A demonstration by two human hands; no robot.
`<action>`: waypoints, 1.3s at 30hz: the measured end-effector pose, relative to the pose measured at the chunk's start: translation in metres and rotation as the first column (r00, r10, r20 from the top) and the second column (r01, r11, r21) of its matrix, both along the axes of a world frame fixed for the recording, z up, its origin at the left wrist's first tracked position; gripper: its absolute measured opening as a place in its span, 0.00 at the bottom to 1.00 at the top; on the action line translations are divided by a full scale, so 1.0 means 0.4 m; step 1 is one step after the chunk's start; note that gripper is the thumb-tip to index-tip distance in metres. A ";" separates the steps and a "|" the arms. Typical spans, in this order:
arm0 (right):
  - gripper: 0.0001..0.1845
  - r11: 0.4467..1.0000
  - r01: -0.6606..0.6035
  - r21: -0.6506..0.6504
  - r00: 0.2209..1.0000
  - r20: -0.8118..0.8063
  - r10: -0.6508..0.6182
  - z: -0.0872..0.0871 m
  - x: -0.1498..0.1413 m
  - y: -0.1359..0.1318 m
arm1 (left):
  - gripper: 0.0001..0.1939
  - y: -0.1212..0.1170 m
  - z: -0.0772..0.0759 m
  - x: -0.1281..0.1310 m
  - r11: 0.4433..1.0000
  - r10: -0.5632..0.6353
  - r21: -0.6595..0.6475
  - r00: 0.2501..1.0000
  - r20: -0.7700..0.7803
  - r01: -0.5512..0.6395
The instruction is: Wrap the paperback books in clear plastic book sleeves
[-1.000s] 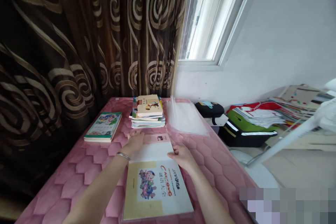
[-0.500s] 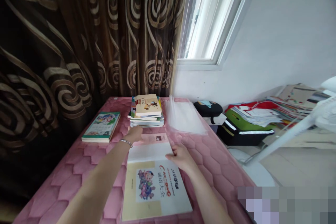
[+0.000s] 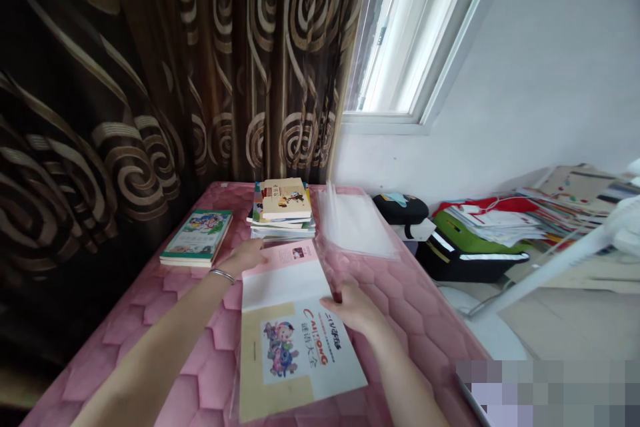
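Observation:
An opened book [image 3: 290, 327] with a cream and white cartoon cover lies flat on the pink quilted table [image 3: 150, 320], inside a clear plastic cover. My left hand [image 3: 245, 257], a bracelet on its wrist, rests at the book's far left corner with fingers lying flat. Curled over the book's right edge near the middle, my right hand [image 3: 353, 307] grips the cover's edge.
A stack of books [image 3: 283, 208] stands just beyond the open book. A green book [image 3: 197, 237] lies to the left. Clear plastic covers [image 3: 355, 223] lie at the far right of the table. Brown curtain behind. Bags and papers [image 3: 490, 227] are piled on the floor, right.
My left hand slid left and back along the book's far edge. The book's far end shifted slightly, and my right hand moved nearer along the right edge.

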State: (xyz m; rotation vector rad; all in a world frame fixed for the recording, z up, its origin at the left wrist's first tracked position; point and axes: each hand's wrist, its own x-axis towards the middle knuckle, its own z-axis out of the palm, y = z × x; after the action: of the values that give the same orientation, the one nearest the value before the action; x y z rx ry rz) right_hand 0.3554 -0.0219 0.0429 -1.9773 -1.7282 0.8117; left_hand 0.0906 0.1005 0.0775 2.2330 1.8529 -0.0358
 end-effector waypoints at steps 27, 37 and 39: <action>0.12 0.983 0.177 -0.047 0.862 -0.475 -0.178 -0.058 0.048 0.040 | 0.12 -0.048 0.058 -0.117 0.979 0.182 0.045 0.953 0.242 -0.199; 0.23 0.942 0.325 -0.077 0.600 -0.753 -0.268 -0.070 0.024 0.064 | 0.14 -0.226 -0.039 -0.227 0.877 0.467 -0.250 0.607 0.643 -0.410; 0.25 0.910 0.414 -0.004 0.519 -0.820 -0.240 -0.088 0.014 0.085 | 0.17 -0.268 -0.050 -0.225 0.869 0.488 -0.350 0.485 0.725 -0.351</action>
State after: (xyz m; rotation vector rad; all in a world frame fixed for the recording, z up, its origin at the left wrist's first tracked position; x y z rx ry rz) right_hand 0.3610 0.0120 0.0078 -1.3555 -0.7996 1.1126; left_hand 0.0007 -0.0068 0.0576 1.2306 1.6756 0.7660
